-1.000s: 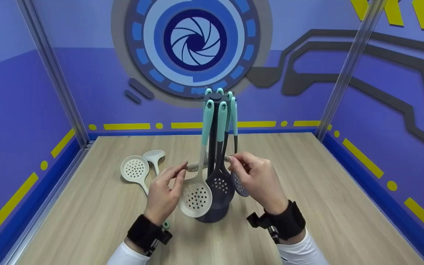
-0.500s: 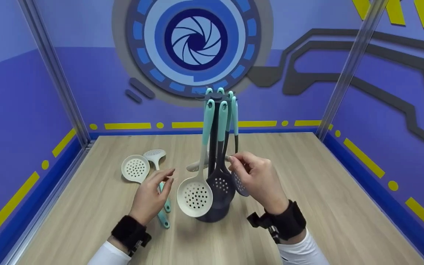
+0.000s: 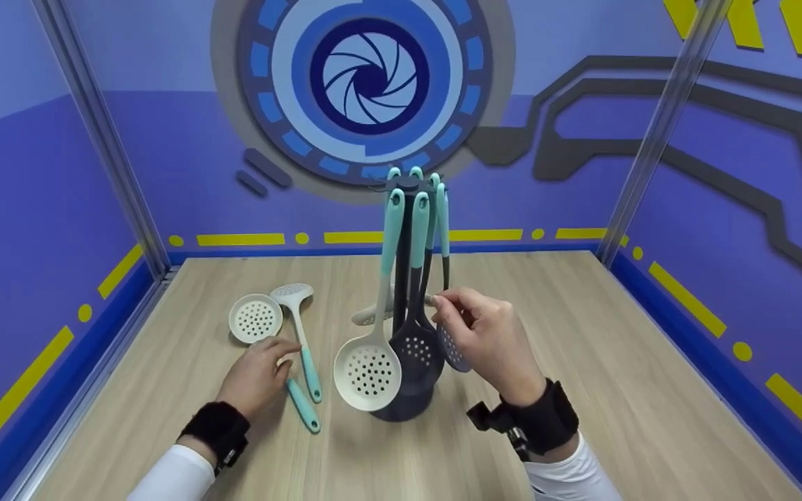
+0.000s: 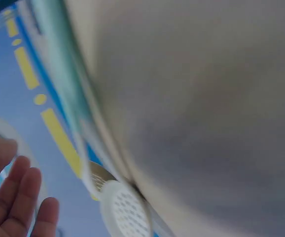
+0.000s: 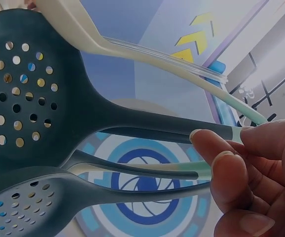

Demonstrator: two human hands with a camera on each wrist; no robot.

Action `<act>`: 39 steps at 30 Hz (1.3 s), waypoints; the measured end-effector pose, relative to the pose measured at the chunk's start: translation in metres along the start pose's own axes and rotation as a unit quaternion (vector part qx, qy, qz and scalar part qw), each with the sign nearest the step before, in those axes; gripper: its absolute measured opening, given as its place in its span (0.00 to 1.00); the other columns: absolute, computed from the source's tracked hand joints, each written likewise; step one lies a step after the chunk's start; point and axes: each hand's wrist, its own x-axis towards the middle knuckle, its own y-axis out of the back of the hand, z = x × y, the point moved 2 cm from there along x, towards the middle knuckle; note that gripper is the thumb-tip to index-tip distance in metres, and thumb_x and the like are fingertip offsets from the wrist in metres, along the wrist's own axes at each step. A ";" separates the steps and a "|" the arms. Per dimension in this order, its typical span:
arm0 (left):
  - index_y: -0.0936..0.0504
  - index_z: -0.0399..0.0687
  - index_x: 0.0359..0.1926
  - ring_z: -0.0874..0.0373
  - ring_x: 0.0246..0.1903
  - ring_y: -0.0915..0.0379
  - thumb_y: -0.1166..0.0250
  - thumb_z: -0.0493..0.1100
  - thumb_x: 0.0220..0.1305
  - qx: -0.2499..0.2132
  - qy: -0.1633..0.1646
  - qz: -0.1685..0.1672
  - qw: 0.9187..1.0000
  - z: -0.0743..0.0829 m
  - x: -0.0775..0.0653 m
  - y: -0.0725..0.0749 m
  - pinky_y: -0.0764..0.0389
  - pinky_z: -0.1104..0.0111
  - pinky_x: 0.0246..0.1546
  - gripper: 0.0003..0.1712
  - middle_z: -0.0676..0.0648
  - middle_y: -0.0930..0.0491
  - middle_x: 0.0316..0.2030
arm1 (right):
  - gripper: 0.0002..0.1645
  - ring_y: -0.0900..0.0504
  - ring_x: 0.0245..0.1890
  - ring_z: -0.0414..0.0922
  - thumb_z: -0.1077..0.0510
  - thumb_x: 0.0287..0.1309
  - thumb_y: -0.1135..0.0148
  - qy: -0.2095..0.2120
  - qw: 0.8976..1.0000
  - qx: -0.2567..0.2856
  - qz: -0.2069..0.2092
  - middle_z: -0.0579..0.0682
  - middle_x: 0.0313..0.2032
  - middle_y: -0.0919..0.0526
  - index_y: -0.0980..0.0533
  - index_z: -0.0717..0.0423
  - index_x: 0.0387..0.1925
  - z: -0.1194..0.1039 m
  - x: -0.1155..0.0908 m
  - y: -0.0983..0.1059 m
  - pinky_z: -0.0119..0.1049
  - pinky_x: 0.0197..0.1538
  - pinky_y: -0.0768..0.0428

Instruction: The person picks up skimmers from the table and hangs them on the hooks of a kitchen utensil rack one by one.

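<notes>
My left hand point(image 3: 258, 376) is over the shaft of a cream skimmer point(image 3: 255, 319) lying on the table, its teal handle point(image 3: 303, 407) showing beyond the fingers. In the left wrist view, the relaxed fingers point(image 4: 21, 197) hold nothing. Beside it lies a second cream perforated utensil point(image 3: 293, 296). My right hand point(image 3: 488, 341), fingers curled, stays at the right of a dark utensil stand point(image 3: 404, 407), fingertips overlapping the dark shafts; I cannot tell whether they pinch one. A cream skimmer point(image 3: 368, 376) and dark skimmers point(image 5: 21, 94) hang there by teal handles.
The wooden table point(image 3: 582, 431) is enclosed by blue patterned walls point(image 3: 547, 202) with metal posts point(image 3: 658, 132) at the back corners. Another cream utensil point(image 3: 370, 314) hangs at the rear of the stand.
My left hand has left the hanging cream skimmer and moved left and down to the skimmer lying on the table. My right hand has stayed in place.
</notes>
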 end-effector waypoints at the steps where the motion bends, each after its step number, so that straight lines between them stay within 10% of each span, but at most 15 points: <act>1: 0.15 0.51 0.51 0.52 0.51 0.21 0.33 0.35 0.62 0.005 0.002 -0.009 1.000 -0.004 0.000 -0.001 0.19 0.57 0.52 0.17 0.50 0.17 0.48 | 0.09 0.23 0.20 0.29 0.49 0.68 0.41 0.001 1.000 0.000 0.000 0.36 0.25 0.15 0.17 0.43 0.35 0.000 0.000 0.000 0.26 0.20 0.28; 26: 0.13 0.50 0.34 0.50 0.43 0.21 0.32 0.26 0.54 0.073 0.021 -0.099 0.992 -0.017 0.007 -0.011 0.19 0.56 0.45 0.14 0.49 0.15 0.40 | 0.11 0.27 0.18 0.30 0.45 0.68 0.42 -0.007 1.000 -0.003 -0.008 0.39 0.25 0.14 0.17 0.41 0.35 0.001 0.000 -0.003 0.27 0.19 0.30; 39: 0.15 0.51 0.31 0.52 0.37 0.22 0.32 0.26 0.53 0.085 0.009 -0.084 0.993 -0.021 0.008 -0.009 0.20 0.58 0.39 0.14 0.51 0.16 0.35 | 0.10 0.26 0.19 0.31 0.46 0.68 0.41 -0.015 1.000 0.003 -0.013 0.37 0.25 0.15 0.17 0.42 0.36 0.002 0.000 -0.003 0.27 0.19 0.30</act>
